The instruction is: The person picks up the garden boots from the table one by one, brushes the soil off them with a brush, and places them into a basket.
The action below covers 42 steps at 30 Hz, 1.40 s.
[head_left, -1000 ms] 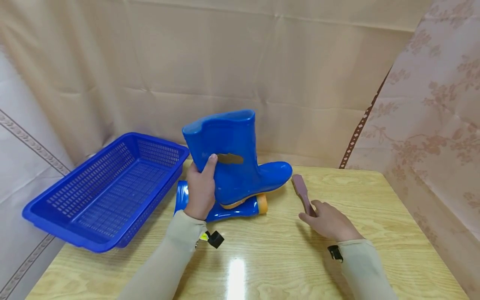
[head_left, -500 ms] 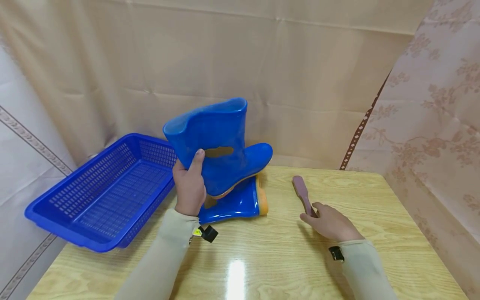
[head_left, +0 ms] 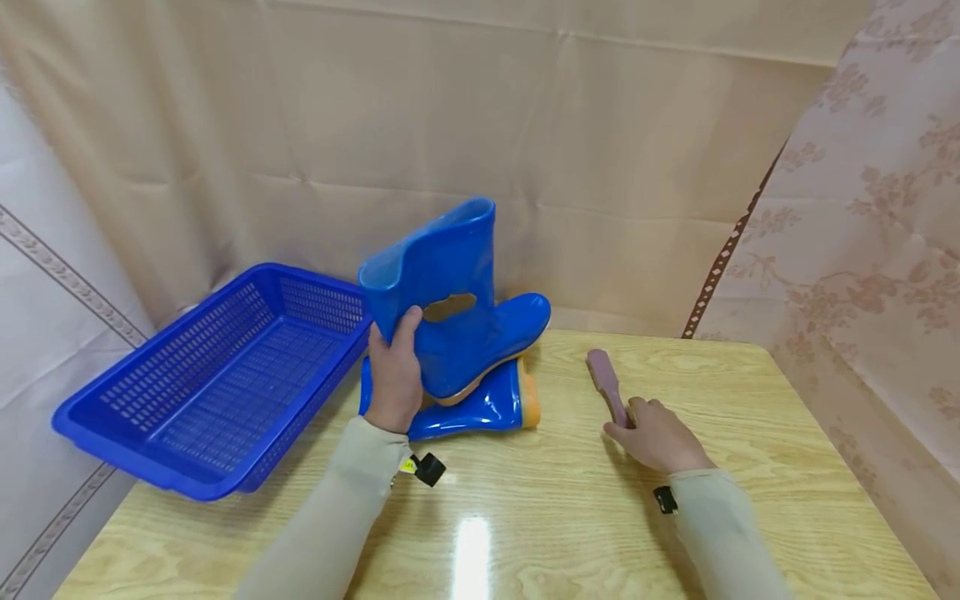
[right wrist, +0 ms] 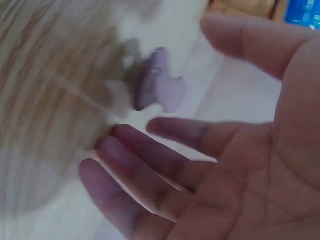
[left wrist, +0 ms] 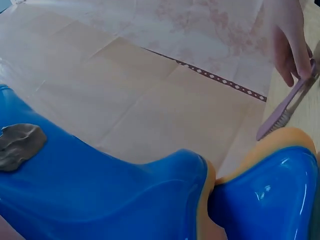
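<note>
In the head view my left hand (head_left: 395, 375) grips a blue rain boot (head_left: 457, 342), its thumb on the near side of the shaft. The boot is tilted, toe to the right, and a brown mud-like patch (left wrist: 20, 145) marks its shaft. Beneath it a second blue rain boot (head_left: 480, 404) with an orange sole lies on the table. My right hand (head_left: 663, 435) is at the handle end of a purple scrub brush (head_left: 606, 382), which lies bristles down. In the right wrist view its fingers (right wrist: 175, 135) are spread, with the brush beyond them and nothing held.
A blue slotted plastic basket (head_left: 161, 479) stands at the left of the wooden table (head_left: 570, 525). A beige curtain (head_left: 600, 150) hangs behind the table, with a flowered cloth (head_left: 885, 275) along the right side.
My left hand shifted the held boot left and up, then slightly back right, turning it a little. The lower boot stays on the table. My right hand and the brush barely moved.
</note>
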Available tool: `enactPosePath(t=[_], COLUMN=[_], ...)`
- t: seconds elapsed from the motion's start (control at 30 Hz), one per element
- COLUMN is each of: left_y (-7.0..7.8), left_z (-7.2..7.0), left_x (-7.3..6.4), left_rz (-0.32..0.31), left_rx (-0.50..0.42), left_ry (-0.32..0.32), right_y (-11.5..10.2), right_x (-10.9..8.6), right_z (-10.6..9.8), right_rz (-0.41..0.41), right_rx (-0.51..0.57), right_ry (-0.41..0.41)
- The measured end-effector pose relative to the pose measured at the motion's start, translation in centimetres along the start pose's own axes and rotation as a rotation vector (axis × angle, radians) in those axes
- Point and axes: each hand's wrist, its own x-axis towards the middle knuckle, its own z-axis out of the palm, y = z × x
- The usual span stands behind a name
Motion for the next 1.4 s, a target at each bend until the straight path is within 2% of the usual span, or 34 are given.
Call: enactPosePath(t=[0.17, 0.33, 0.43, 0.53, 0.6, 0.67, 0.73, 0.8, 0.87, 1.0, 1.13, 1.2, 1.3, 1.4], left_y=[0.7, 1.3, 1.5, 1.6, 1.6, 1.6, 1.7, 1.7, 1.7, 1.8, 1.7, 1.6, 1.9, 2.5], left_z=[0.2, 0.5, 0.6, 0.7, 0.8, 0.9, 1.1, 1.4, 1.6, 2.3, 2.8, 2.7, 2.0, 0.7], left_x=[-0.5, -0.5, -0.5, -0.5, -0.5, -0.5, -0.5, -0.6, -0.8, -1.5, -1.8, -1.7, -1.3, -0.5], left_rz=[-0.070, -0.168, -0.198, -0.207, -0.215, -0.225, -0.236, -0.240, -0.243, -0.287, -0.311, -0.308, -0.325, -0.307], left_rx=[0.066, 0.062, 0.046, 0.028, 0.003, -0.039, -0.097, -0.148, -0.186, -0.246, -0.261, -0.200, 0.018, 0.295], left_ry=[-0.122, -0.169, -0.184, -0.197, -0.199, -0.206, -0.205, -0.212, -0.222, -0.291, -0.361, -0.363, -0.374, -0.488], right_y=[0.6, 1.8, 1.3, -1.4, -4.1, -6.7, -8.9, -10.5, -11.5, -11.9, -11.6, -11.6, -11.8, -11.9], right_x=[1.7, 3.0, 2.8, 1.8, 0.8, -0.2, -1.2, -1.7, -2.1, -2.6, -3.2, -3.3, -3.0, -2.4], right_z=[0.4, 0.6, 0.2, -0.8, -1.5, -1.9, -2.0, -1.9, -1.7, -1.6, -1.9, -2.0, -2.0, -1.6], right_rz=[0.036, 0.072, 0.043, -0.071, -0.210, -0.383, -0.530, -0.613, -0.632, -0.599, -0.582, -0.583, -0.570, -0.543], right_rx=[0.019, 0.097, 0.190, 0.268, 0.305, 0.350, 0.376, 0.362, 0.336, 0.314, 0.314, 0.297, 0.251, 0.211], right_ry=[0.044, 0.017, 0.092, 0.283, 0.428, 0.525, 0.557, 0.546, 0.518, 0.484, 0.510, 0.524, 0.528, 0.530])
